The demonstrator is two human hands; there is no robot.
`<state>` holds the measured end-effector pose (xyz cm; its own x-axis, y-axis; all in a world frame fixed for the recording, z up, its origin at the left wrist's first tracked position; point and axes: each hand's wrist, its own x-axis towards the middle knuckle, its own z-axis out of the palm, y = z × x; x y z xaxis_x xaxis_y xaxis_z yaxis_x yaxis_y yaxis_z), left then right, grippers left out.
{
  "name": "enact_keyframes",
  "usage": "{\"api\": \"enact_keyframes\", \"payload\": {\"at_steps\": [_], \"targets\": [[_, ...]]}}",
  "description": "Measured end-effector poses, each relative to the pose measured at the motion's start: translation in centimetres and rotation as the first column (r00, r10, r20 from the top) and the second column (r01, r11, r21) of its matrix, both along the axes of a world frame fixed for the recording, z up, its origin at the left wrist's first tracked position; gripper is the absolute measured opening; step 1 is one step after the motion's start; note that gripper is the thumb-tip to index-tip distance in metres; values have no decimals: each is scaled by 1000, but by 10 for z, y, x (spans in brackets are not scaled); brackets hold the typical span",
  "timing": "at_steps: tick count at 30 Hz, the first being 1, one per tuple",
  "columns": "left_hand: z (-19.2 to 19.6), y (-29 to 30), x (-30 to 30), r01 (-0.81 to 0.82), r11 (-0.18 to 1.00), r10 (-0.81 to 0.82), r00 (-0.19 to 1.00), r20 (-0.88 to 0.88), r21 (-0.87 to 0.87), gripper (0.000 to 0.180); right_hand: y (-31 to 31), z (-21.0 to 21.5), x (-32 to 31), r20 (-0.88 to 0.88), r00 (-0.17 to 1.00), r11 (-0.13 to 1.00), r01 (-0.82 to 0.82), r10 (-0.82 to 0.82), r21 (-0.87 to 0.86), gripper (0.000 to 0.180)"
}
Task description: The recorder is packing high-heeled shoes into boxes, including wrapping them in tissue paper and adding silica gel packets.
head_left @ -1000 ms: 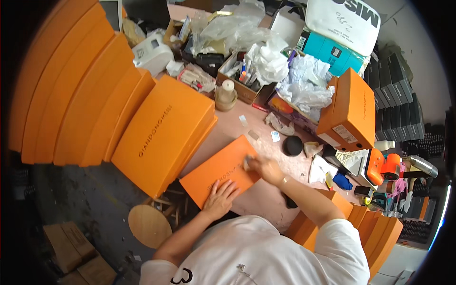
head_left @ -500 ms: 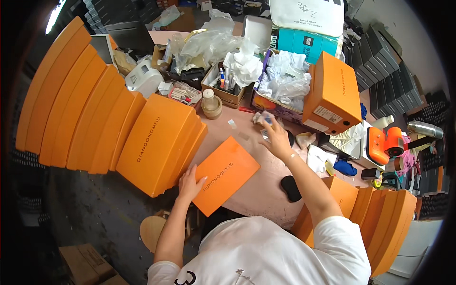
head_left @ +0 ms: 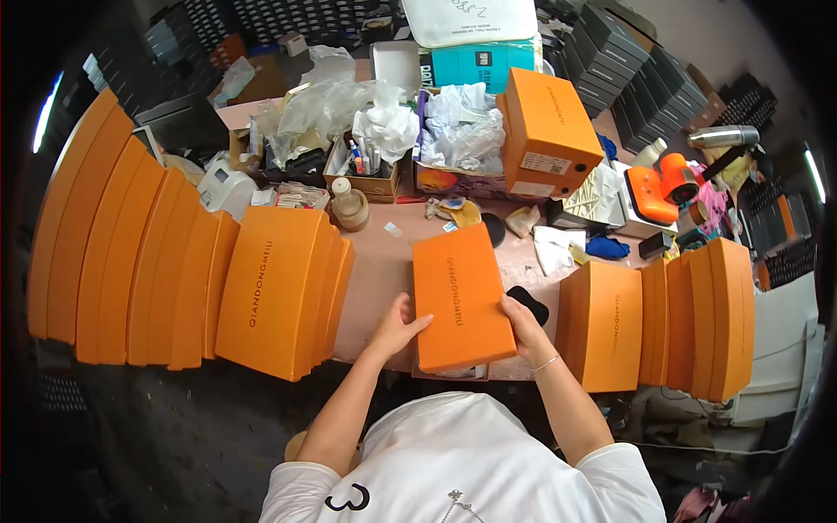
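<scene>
In front of me at the near table edge is an orange lidded shoebox [head_left: 463,292], dark lettering on its lid. My left hand [head_left: 402,326] grips its left side, thumb up on the lid. At the opposite side my right hand [head_left: 527,329] holds the box, its fingers partly hidden along the edge. A dark, rounded pad-like item [head_left: 528,304] lies just behind my right hand. Beyond the box's far edge are a dark round object [head_left: 493,229] and a crumpled yellowish cloth [head_left: 458,211].
Orange shoeboxes stand stacked at left [head_left: 270,292] and right [head_left: 602,327]. At the back are a carton of crumpled white paper [head_left: 458,131], a small bottle [head_left: 350,206] and more orange boxes [head_left: 549,122]. An orange tape dispenser [head_left: 649,195] stands back right.
My right hand has come back from the middle of the table to the box's right side. The box has turned straighter and moved right, now between both hands. The view has shifted too.
</scene>
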<state>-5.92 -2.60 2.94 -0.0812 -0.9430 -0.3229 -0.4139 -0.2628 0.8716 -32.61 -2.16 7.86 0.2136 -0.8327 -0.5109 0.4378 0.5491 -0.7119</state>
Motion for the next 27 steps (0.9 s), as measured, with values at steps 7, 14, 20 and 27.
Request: {"api": "enact_keyframes", "payload": {"at_steps": [7, 14, 20, 27], "targets": [[79, 0, 71, 29, 803, 127, 967, 219, -596, 59, 78, -10, 142, -869, 494, 613, -696, 30, -374, 70], [46, 31, 19, 357, 809, -356, 930, 94, -467, 35, 95, -69, 79, -990, -138, 682, -727, -22, 86, 20], [-34, -11, -35, 812, 449, -495, 574, 652, -374, 34, 19, -56, 58, -989, 105, 757, -636, -105, -148, 22], [-12, 16, -28, 775, 544, -540, 617, 573, -323, 34, -61, -108, 47, -976, -211, 769, -613, 58, 178, 67]]}}
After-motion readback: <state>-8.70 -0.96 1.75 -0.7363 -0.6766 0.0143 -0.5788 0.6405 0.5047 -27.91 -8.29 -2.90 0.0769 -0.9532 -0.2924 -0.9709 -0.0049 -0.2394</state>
